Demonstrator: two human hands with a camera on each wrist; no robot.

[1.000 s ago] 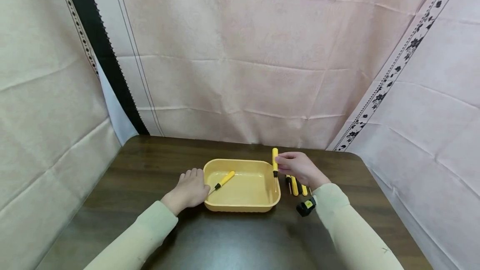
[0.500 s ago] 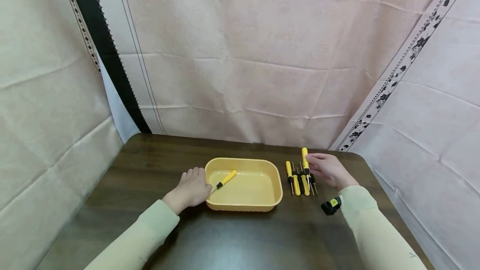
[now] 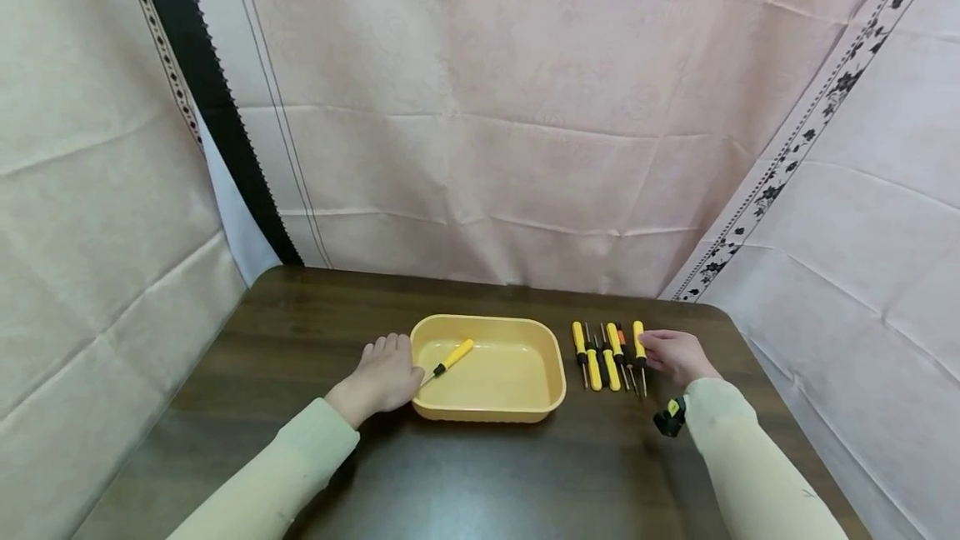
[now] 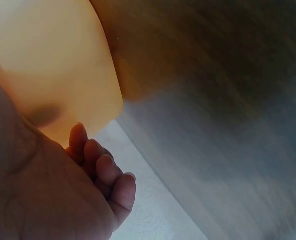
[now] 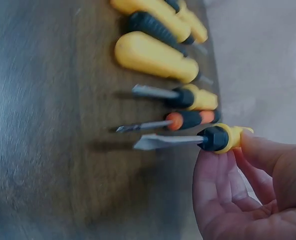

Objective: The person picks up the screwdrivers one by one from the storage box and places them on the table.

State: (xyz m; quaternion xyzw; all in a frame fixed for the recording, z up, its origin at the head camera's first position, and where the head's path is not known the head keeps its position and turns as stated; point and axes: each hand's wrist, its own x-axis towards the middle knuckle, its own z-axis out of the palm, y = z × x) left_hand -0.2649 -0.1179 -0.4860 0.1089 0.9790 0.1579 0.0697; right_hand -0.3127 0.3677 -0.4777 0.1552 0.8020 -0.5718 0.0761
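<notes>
My right hand point(image 3: 673, 354) pinches the yellow handle of a flat-blade screwdriver point(image 5: 172, 141) between thumb and fingers, its blade pointing toward me. It is at the right end of a row of screwdrivers; whether it touches the table I cannot tell. Beside it lie an orange-and-black screwdriver point(image 5: 190, 119) and several yellow-and-black ones, one of them a yellow screwdriver point(image 5: 155, 57). My left hand point(image 3: 378, 375) grips the left rim of a yellow plastic basin point(image 3: 491, 415). Inside that basin a yellow screwdriver point(image 3: 453, 355) leans on the left side, its tip near my thumb.
Everything rests on a dark wooden table point(image 3: 480, 482) with rounded far corners. A pale cloth point(image 3: 465, 148) hangs behind it and at both sides. On the right wrist sits a small black device point(image 3: 670, 417).
My right hand has carried the screwdriver from above the basin's right edge rightward, then down to the right end of the row. The left hand keeps its grip on the basin.
</notes>
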